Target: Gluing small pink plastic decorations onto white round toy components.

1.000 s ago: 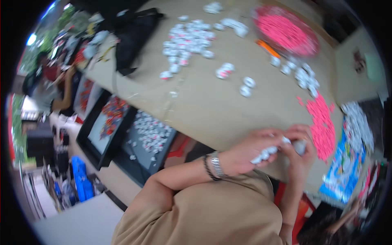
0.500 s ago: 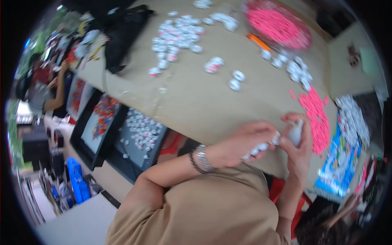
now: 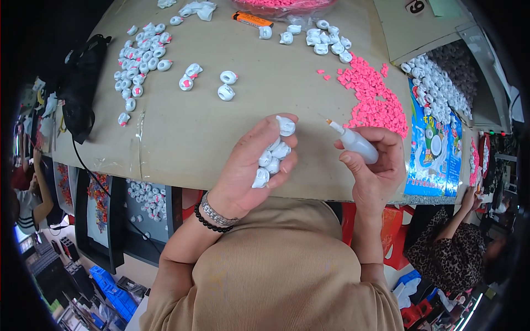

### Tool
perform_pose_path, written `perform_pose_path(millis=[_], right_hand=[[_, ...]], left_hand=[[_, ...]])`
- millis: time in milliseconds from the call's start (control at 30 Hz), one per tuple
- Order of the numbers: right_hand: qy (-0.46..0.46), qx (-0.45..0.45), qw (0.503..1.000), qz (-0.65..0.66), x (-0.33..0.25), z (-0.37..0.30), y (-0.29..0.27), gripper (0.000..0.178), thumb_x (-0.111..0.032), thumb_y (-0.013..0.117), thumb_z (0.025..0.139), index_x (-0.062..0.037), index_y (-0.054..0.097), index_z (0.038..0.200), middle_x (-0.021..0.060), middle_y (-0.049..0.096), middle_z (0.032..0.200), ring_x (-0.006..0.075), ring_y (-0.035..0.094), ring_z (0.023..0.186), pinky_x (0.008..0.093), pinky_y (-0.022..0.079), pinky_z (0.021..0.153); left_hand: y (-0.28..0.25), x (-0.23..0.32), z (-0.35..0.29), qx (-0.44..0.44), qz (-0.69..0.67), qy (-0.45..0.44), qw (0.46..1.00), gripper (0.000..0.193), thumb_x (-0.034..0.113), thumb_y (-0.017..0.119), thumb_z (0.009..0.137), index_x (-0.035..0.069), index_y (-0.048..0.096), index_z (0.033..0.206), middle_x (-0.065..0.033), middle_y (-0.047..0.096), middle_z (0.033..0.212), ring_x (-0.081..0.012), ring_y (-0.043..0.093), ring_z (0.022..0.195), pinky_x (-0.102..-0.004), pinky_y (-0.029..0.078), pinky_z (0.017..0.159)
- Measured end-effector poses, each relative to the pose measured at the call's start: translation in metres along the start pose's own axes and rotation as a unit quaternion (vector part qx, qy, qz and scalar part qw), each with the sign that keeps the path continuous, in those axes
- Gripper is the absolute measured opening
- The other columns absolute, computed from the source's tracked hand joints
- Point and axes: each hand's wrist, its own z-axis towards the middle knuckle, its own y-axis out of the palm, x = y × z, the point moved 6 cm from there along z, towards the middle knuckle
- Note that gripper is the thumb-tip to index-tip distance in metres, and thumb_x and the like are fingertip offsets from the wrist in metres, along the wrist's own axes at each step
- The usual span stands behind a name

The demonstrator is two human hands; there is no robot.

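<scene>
My left hand [image 3: 251,168] holds several small white plastic pieces [image 3: 274,151] in its curled fingers, one pinched at the fingertips near the top. My right hand [image 3: 375,165] grips a small white glue bottle [image 3: 356,143] whose thin orange-tipped nozzle points up-left toward the top piece. Both hands hover over the near edge of a brown cardboard-covered table [image 3: 221,138]. A bracelet of beads and a metal band sits on my left wrist.
Loose white pieces [image 3: 141,55] lie at the table's far left, a few more [image 3: 328,41] at the far middle. A heap of small pink parts [image 3: 372,96] spreads right. An orange lighter [image 3: 252,19], a black bag [image 3: 83,88], trays [image 3: 146,196] below the table and another person [image 3: 458,248] at right.
The view has swung so the table faces me squarely. My hands, earlier pressed together at the table edge, have drawn apart, and the glue bottle now shows in my right hand.
</scene>
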Motion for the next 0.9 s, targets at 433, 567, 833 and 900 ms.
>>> perform_pose_path(millis=[433, 567, 833, 900], right_hand=[[-0.185, -0.034, 0.97, -0.154, -0.009, -0.01, 0.008, 0.035, -0.006, 0.079, 0.073, 0.002, 0.06, 0.1, 0.0153, 0.063, 0.1, 0.0236, 0.063, 0.094, 0.0313, 0.052, 0.077], [-0.194, -0.036, 0.965, -0.173, -0.013, -0.008, 0.012, 0.031, -0.005, 0.079, 0.071, 0.0016, 0.061, 0.097, 0.0142, 0.065, 0.095, 0.0238, 0.064, 0.089, 0.0308, 0.052, 0.073], [-0.212, -0.032, 0.961, -0.173, -0.015, -0.007, 0.017, 0.028, 0.003, 0.076, 0.069, 0.0012, 0.062, 0.092, 0.0136, 0.068, 0.091, 0.0245, 0.065, 0.079, 0.031, 0.052, 0.067], [-0.213, -0.03, 0.961, -0.172, -0.015, -0.007, 0.017, 0.028, 0.004, 0.076, 0.069, 0.0013, 0.062, 0.093, 0.0133, 0.068, 0.09, 0.0245, 0.065, 0.079, 0.0308, 0.052, 0.067]], left_hand=[[-0.001, 0.003, -0.001, 0.035, 0.06, 0.059, 0.996, 0.032, 0.027, 0.049, 0.098, 0.004, 0.05, 0.121, -0.0065, 0.057, 0.096, -0.0131, 0.053, 0.066, -0.0212, 0.038, 0.039], [0.0, 0.003, 0.0, 0.036, 0.069, 0.062, 0.995, 0.031, 0.026, 0.053, 0.096, 0.006, 0.052, 0.12, -0.0051, 0.058, 0.095, -0.0098, 0.054, 0.065, -0.0204, 0.037, 0.041], [0.001, 0.002, 0.0, 0.03, 0.074, 0.066, 0.995, 0.031, 0.024, 0.053, 0.096, 0.005, 0.052, 0.12, -0.0057, 0.057, 0.097, -0.0099, 0.054, 0.065, -0.0202, 0.037, 0.041], [0.001, 0.002, 0.0, 0.036, 0.078, 0.066, 0.994, 0.03, 0.023, 0.053, 0.096, 0.005, 0.052, 0.12, -0.0058, 0.057, 0.098, -0.01, 0.054, 0.065, -0.0202, 0.037, 0.041]])
